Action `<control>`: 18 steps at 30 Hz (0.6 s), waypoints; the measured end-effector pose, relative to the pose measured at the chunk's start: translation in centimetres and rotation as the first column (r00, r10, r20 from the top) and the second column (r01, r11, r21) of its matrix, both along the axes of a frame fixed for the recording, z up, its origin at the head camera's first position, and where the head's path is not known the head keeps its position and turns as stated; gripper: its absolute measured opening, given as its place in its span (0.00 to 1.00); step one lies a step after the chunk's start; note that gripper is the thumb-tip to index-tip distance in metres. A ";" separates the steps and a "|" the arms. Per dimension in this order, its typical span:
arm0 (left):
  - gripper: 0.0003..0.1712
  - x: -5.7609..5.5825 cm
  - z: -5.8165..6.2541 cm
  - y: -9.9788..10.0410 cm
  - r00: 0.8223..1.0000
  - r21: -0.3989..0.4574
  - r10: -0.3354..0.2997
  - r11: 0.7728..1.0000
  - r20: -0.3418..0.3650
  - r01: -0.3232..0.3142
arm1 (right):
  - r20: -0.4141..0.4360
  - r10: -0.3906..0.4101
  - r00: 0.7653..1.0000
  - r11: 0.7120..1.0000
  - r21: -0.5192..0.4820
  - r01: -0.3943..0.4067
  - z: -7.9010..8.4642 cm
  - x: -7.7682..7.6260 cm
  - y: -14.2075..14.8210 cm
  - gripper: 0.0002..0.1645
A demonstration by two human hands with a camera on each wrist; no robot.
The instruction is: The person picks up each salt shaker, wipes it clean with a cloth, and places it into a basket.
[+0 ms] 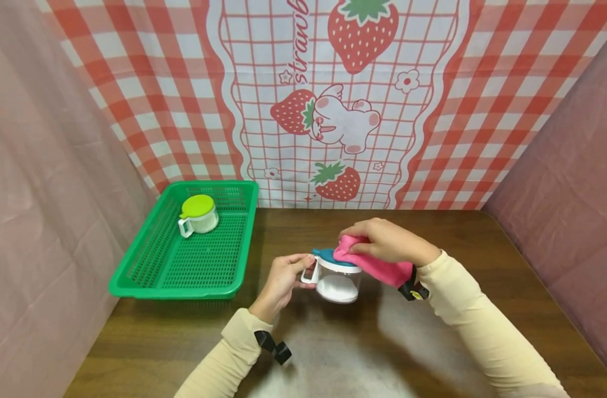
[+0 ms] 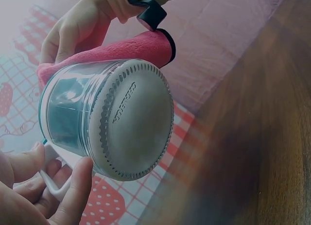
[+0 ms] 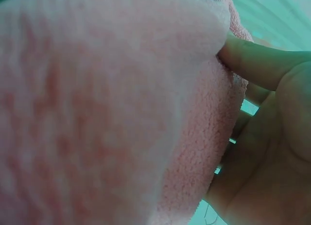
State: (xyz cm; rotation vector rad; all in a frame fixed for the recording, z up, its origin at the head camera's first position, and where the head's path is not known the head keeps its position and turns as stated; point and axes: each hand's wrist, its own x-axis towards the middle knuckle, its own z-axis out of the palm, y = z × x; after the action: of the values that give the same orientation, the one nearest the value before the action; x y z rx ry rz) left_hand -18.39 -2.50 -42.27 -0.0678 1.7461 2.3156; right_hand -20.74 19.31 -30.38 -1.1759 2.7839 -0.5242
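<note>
A clear seasoning jar with a blue lid and a white handle is held up over the table, tilted. My left hand grips it by the handle, thumb and fingers around the loop. Its ribbed base faces the left wrist camera. My right hand pinches a pink cloth and presses it on top of the lid, covering the lid's right part. In the right wrist view the cloth hangs from the thumb and fills much of the picture.
At the left stands a green basket. Inside it, near the back, sits a similar jar with a lime-green lid. A checkered strawberry-print curtain closes off the table's back edge, with pink fabric along the sides.
</note>
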 end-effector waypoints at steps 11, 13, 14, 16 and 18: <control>0.20 0.1 0.4 0.2 1.000 -0.007 -0.014 1.000 0.002 0.014 | -0.042 0.046 0.998 0.999 0.002 -0.046 0.2 0.2 -1.4 0.14; 0.20 0.2 0.4 0.3 1.000 -0.010 -0.015 1.000 -0.003 0.015 | -0.034 0.045 0.998 0.999 0.005 -0.044 0.2 0.2 -1.6 0.15; 0.20 0.2 0.4 0.3 1.000 -0.011 -0.015 1.000 -0.003 0.015 | -0.025 0.040 0.999 0.999 0.009 -0.040 0.1 0.2 -1.7 0.15; 0.20 0.4 0.3 0.4 1.000 -0.014 -0.018 1.000 -0.006 0.018 | -0.020 0.040 0.999 0.999 0.019 -0.039 0.0 0.2 -1.9 0.15; 0.20 0.6 0.2 0.4 1.000 -0.018 -0.025 1.000 -0.013 0.024 | -0.022 0.044 0.999 0.999 0.024 -0.043 -0.2 0.3 -2.1 0.15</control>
State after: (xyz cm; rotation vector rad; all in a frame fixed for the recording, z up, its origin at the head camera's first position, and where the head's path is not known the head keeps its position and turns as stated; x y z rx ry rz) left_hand -17.81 -2.05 -42.04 -0.0344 1.7637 2.2888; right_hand -20.43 17.25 -30.53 -1.2418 2.7681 -0.4768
